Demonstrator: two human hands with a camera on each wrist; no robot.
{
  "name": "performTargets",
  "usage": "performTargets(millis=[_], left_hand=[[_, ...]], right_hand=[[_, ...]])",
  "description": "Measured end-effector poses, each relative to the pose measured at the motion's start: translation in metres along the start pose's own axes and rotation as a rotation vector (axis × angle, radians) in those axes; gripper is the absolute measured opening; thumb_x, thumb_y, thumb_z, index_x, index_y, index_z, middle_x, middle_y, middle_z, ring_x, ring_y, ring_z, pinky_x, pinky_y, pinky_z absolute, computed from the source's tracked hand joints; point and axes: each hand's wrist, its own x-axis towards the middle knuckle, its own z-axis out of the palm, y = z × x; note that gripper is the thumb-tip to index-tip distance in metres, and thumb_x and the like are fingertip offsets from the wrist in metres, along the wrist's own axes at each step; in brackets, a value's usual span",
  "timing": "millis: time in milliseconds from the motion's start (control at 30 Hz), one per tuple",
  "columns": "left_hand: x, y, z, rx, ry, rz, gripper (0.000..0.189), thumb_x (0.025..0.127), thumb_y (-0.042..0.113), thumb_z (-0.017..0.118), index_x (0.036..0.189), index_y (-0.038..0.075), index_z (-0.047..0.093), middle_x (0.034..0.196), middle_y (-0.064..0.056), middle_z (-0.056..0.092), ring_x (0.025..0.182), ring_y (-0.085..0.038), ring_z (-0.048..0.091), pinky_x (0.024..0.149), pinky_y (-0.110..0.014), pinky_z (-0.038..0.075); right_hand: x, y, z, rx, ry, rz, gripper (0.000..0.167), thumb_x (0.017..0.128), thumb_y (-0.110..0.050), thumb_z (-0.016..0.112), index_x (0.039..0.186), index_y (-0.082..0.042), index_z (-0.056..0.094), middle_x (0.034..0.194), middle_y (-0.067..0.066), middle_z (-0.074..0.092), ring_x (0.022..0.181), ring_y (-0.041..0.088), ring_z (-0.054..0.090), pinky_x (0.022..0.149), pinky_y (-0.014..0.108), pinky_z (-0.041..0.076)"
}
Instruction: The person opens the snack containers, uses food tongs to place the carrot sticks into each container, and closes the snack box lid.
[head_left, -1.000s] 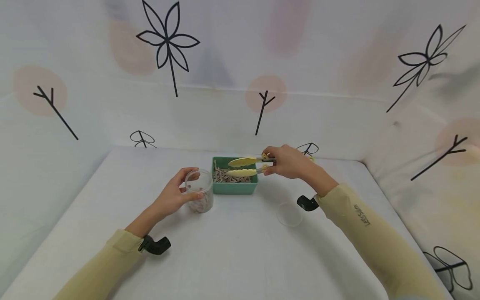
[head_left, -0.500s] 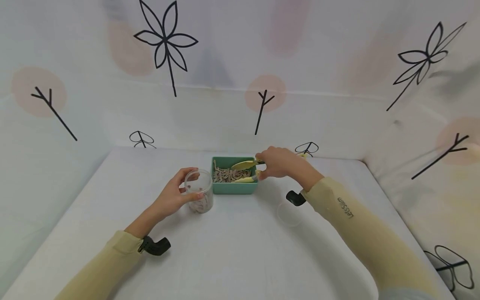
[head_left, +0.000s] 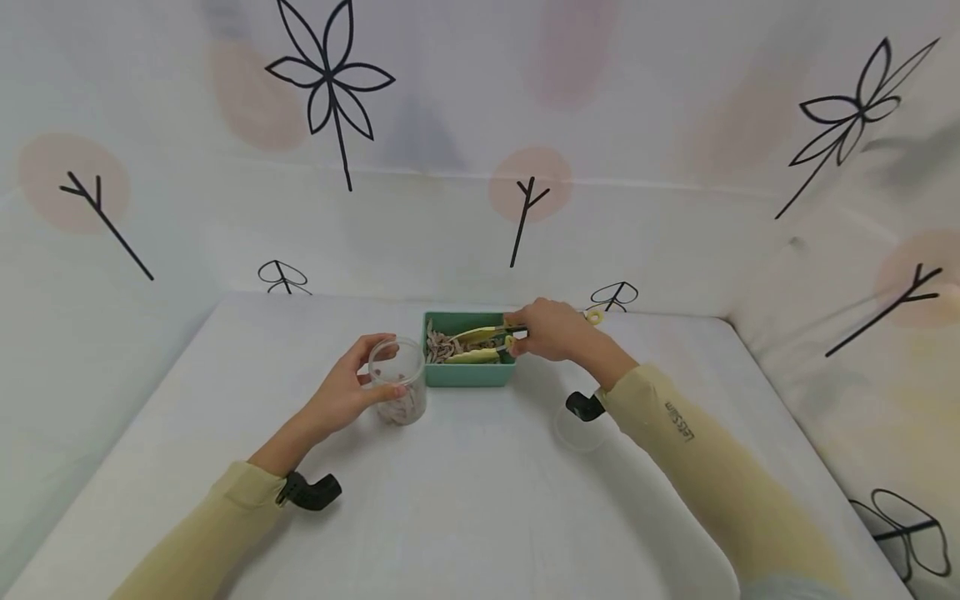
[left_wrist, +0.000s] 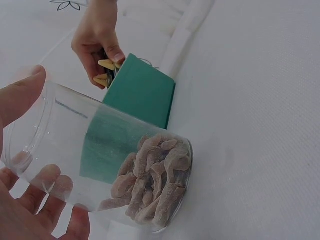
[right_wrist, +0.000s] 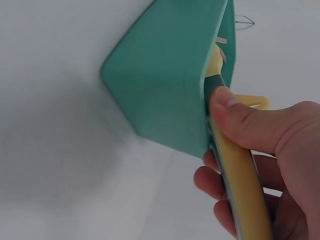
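My left hand holds a clear plastic jar by its upper part, thumb on one side and fingers on the other. Short grey-brown stick-like pieces cover the bottom of this jar, seen through its wall in the left wrist view. Right beside it stands a green rectangular box with more of these pieces inside. My right hand grips yellow-tipped tongs over the box's right end. The two tong tips are spread apart and reach down among the pieces.
A clear round lid lies on the white tabletop, to the right and in front of the box. Behind the table rises a white cloth backdrop with printed plants, and it continues along both sides.
My right hand has moved left and lowered the tongs from above the box into the pieces. My left hand and the jar have stayed in place.
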Motion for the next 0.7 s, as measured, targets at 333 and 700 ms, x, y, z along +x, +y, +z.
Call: performTargets(millis=[333, 700], left_hand=[[0.001, 0.001, 0.001, 0.007, 0.004, 0.003, 0.075, 0.088, 0.021, 0.079, 0.149, 0.013, 0.037, 0.148, -0.014, 0.046, 0.140, -0.028, 0.038, 0.107, -0.062, 0.034], [0.000, 0.001, 0.000, 0.010, 0.001, -0.007, 0.075, 0.087, 0.023, 0.079, 0.149, 0.015, 0.037, 0.148, -0.012, 0.047, 0.140, -0.027, 0.038, 0.108, -0.061, 0.034]], right_hand=[[-0.011, 0.003, 0.002, 0.035, 0.109, -0.050, 0.029, 0.090, -0.032, 0.075, 0.114, -0.017, 0.068, 0.081, -0.005, 0.067, 0.063, 0.014, 0.055, 0.053, 0.031, 0.043], [-0.021, 0.014, -0.004, 0.083, 0.148, -0.010, 0.043, 0.091, -0.031, 0.075, 0.128, -0.011, 0.064, 0.095, 0.001, 0.071, 0.068, 0.014, 0.059, 0.057, 0.031, 0.047]])
